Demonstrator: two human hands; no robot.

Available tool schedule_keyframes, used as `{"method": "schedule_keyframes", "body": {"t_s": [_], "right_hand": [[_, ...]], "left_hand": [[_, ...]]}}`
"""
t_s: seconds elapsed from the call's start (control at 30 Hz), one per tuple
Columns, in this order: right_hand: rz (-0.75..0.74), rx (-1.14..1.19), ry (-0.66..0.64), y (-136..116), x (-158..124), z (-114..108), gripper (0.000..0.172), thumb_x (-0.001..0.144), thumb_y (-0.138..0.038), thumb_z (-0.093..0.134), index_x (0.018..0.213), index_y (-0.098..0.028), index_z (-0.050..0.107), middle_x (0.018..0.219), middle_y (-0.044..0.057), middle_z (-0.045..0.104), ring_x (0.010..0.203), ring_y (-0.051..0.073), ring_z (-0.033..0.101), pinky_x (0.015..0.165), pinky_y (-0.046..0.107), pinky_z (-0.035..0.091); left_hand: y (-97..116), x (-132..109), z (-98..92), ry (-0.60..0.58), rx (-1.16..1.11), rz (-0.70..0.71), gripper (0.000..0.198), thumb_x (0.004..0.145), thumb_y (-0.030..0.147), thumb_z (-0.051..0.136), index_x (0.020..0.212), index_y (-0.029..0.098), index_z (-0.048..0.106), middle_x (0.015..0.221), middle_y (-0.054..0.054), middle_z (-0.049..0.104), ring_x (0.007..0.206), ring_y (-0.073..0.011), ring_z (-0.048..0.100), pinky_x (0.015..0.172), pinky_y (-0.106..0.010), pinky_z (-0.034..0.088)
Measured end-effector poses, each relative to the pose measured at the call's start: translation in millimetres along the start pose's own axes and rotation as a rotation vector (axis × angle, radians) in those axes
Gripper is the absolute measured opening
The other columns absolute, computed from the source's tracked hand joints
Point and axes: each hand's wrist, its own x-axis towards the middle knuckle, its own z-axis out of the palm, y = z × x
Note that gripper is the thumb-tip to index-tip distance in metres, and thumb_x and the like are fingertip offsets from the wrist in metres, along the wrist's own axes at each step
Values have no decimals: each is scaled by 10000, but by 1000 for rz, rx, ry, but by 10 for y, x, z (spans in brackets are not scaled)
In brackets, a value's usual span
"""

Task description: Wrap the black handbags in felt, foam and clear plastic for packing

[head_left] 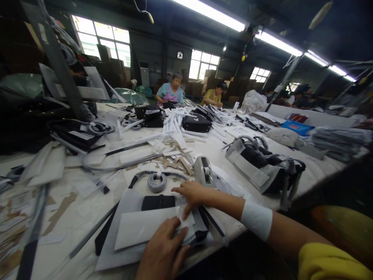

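A black bag (201, 223) lies on the table in front of me, partly covered by white padding sheets. My left hand (164, 247) rests with fingers apart on the narrow white sheet (140, 228) on top. Just beyond it, my right hand (194, 195) has its index finger stretched to the left and its thumb down at that sheet's right end. A shiny clear strip, perhaps tape, shows by the thumb. A black flap (159, 202) sticks out above the sheet. Behind it lies a wrapped ring-shaped coil (157, 182). The tape dispenser (203, 171) stands behind my right hand.
Another wrapped bag (262, 165) sits to the right, near the table edge. Cardboard scraps (182, 161) and white rolled tubes (175, 120) litter the middle. More black bags (196, 123) lie farther back. Two people (170, 93) work across the table. A metal post (60, 58) rises at left.
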Motion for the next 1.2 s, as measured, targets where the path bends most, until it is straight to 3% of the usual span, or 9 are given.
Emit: {"method": "schedule_keyframes", "body": {"t_s": [0.17,0.27,0.4,0.53,0.6,0.7,0.8,0.93,1.2], "right_hand": [[40,173,-224,103,212,-101,1111,497,-554,877,1464,-271,411,1238,98,661,1091,343,633,894,385,491],[33,251,-192,123,189,-195,981,509,-477,900,1386,-238,530,1163,78,704,999,298,679,832,326,517],[64,283,72,-80,-150,-157,678,751,-297,790,1373,-190,542,1279,103,646,1107,258,639,938,315,492],[125,309,429,-506,-686,302,393,994,-231,451,1370,-150,526,1399,134,546,1303,216,495,1112,366,373],[50,322,641,-687,-890,657,457,928,-281,583,1372,-183,531,1387,125,563,1312,246,493,1138,421,363],[13,156,719,-811,-986,1141,823,789,-352,750,1484,-129,369,1464,173,470,1386,322,395,1157,524,330],[-17,-32,811,-773,-897,1399,760,822,-272,717,1477,-107,369,1442,175,496,1368,309,425,1131,518,382],[-95,-152,881,-592,-827,1402,569,878,-213,620,1416,-113,463,1404,154,543,1343,285,463,1131,502,384],[-216,-157,730,-206,-967,1188,644,838,-211,646,1435,-111,427,1445,145,501,1383,264,410,1178,540,261]], "left_hand": [[6,-1,17,-24,-5,-28,380,857,280,649,1234,295,611,1262,-101,618,1146,-289,621,937,-474,574],[24,11,-16,-41,-24,-43,364,868,277,639,1231,288,618,1261,-105,616,1150,-284,617,943,-460,569],[57,17,-81,-50,-51,-70,339,879,273,622,1218,275,638,1265,-118,613,1151,-289,614,950,-466,557],[68,11,-133,-65,-96,-94,350,873,257,624,1221,282,640,1290,-112,604,1171,-284,603,964,-460,542],[64,11,-155,-67,-130,-92,388,860,243,633,1247,269,624,1301,-111,603,1185,-275,596,981,-447,532],[44,12,-193,-74,-167,-61,474,853,217,637,1320,251,563,1326,-98,603,1216,-249,581,1022,-422,508],[-31,-7,-254,-102,-158,-5,529,851,158,630,1356,262,517,1359,-65,598,1250,-213,563,1055,-400,484],[-301,-132,-425,-135,-29,78,654,834,110,645,1431,262,425,1464,-89,506,1343,-247,475,1088,-459,443],[-775,-527,-716,-157,367,169,653,917,148,538,1505,284,287,1519,-60,428,1375,-236,423,1091,-463,434]]}}
